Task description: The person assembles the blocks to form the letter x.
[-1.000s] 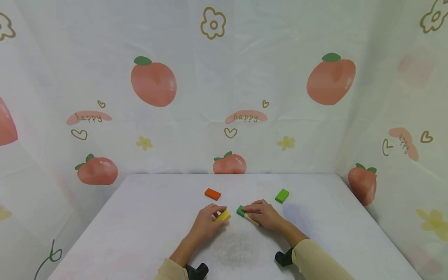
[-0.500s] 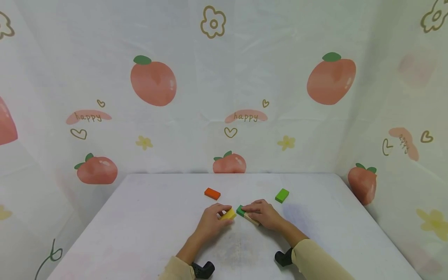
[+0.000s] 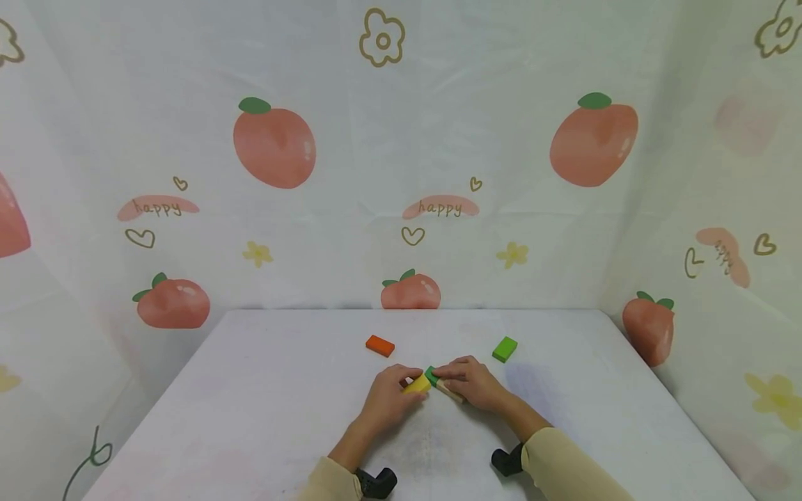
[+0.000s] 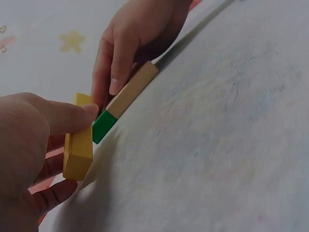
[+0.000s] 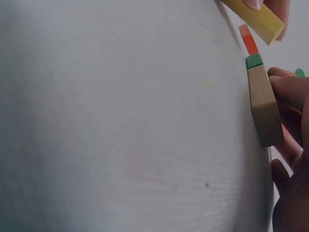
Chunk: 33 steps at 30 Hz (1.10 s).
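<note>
My left hand pinches a yellow block between thumb and fingers, tilted at the end of a dark green block. Whether yellow and green touch, I cannot tell. A plain wooden block lies in line with the green one, end against end, on the table. My right hand grips the wooden block, with its thumb along the near side and its fingers over the top and far side. In the right wrist view the yellow block hangs above the table, past the green end.
On the white table, an orange block lies farther back on the left. A light green block lies back right. Behind stands a white cloth backdrop printed with fruit. Black wrist devices are strapped under both sleeves.
My left hand has moved right with the yellow block, bringing it up to the dark green block. The right hand and the blocks under it have stayed nearly still.
</note>
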Motion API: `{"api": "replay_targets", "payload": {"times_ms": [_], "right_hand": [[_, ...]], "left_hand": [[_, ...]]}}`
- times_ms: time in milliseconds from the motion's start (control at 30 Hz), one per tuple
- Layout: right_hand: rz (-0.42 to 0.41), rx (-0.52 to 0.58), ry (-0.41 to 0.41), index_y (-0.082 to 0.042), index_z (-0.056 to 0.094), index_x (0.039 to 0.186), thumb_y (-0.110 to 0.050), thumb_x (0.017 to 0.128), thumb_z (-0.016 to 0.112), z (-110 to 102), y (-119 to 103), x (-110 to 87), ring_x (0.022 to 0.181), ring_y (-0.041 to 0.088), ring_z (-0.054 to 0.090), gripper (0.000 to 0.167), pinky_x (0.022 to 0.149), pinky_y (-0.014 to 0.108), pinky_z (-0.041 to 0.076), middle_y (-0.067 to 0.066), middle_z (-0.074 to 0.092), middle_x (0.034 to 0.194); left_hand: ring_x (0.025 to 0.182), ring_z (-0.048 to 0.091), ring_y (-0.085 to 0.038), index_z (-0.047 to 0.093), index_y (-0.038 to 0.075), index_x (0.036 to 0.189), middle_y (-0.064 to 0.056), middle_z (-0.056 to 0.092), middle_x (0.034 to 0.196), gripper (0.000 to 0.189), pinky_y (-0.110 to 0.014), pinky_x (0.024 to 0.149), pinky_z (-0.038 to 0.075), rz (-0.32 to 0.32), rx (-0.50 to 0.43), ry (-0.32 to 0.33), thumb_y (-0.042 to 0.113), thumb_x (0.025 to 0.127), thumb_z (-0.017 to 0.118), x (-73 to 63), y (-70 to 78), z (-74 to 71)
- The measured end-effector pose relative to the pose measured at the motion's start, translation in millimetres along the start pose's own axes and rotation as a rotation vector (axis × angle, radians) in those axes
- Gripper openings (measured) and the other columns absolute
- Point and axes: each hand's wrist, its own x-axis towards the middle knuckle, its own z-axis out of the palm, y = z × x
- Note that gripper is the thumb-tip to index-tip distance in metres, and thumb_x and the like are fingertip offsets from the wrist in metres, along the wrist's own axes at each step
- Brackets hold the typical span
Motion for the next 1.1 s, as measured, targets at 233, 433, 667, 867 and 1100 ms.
{"api": "replay_targets", "payload": {"times_ms": [233, 433, 667, 867, 1100], "right_hand": [[-0.009, -0.009, -0.003, -0.022, 0.073, 0.118, -0.012, 0.094, 0.062, 0, 0, 0.1, 0.114, 0.025, 0.050, 0.028, 0.089, 0.050, 0.042, -0.004, 0.067, 0.114], [-0.009, -0.022, -0.003, -0.024, 0.073, 0.118, -0.013, 0.094, 0.062, 1, 0, 0.4, 0.115, 0.025, 0.049, 0.028, 0.090, 0.052, 0.041, -0.004, 0.067, 0.114], [0.010, -0.008, -0.009, -0.023, 0.073, 0.119, -0.011, 0.094, 0.062, 1, 0, 0.6, 0.116, 0.025, 0.049, 0.029, 0.091, 0.053, 0.041, -0.004, 0.066, 0.115], [0.017, -0.016, -0.006, -0.024, 0.072, 0.119, -0.013, 0.094, 0.062, 1, 1, 0.1, 0.117, 0.027, 0.049, 0.029, 0.092, 0.054, 0.040, -0.002, 0.065, 0.116], [0.018, -0.009, -0.001, -0.023, 0.072, 0.119, -0.011, 0.093, 0.062, 0, 0, -0.7, 0.116, 0.026, 0.049, 0.030, 0.091, 0.052, 0.041, -0.002, 0.065, 0.115]], "left_hand": [[0.081, 0.053, -0.009, 0.071, 0.009, 0.114, 0.004, 0.066, 0.099, 0.039, -0.028, 0.073, 0.047, -0.036, 0.031, 0.016, 0.024, 0.080, 0.081, 2.1, 0.9, 8.3], [0.079, 0.052, -0.010, 0.073, 0.010, 0.112, 0.005, 0.064, 0.093, 0.039, -0.029, 0.071, 0.044, -0.090, 0.065, 0.036, 0.026, 0.078, 0.083, 3.2, 3.6, 13.3], [0.082, 0.052, -0.012, 0.072, 0.010, 0.112, 0.005, 0.063, 0.092, 0.039, -0.031, 0.073, 0.045, -0.163, 0.085, 0.053, 0.026, 0.079, 0.082, 3.4, 6.7, 19.5], [0.091, 0.055, -0.016, 0.068, 0.009, 0.121, 0.000, 0.067, 0.099, 0.047, -0.035, 0.077, 0.046, -0.167, 0.122, 0.068, 0.027, 0.079, 0.081, 4.4, 8.2, 24.7], [0.094, 0.057, -0.018, 0.065, 0.011, 0.125, -0.001, 0.068, 0.105, 0.051, -0.037, 0.080, 0.046, -0.142, 0.157, 0.072, 0.028, 0.080, 0.080, 4.8, 11.2, 27.1]]}}
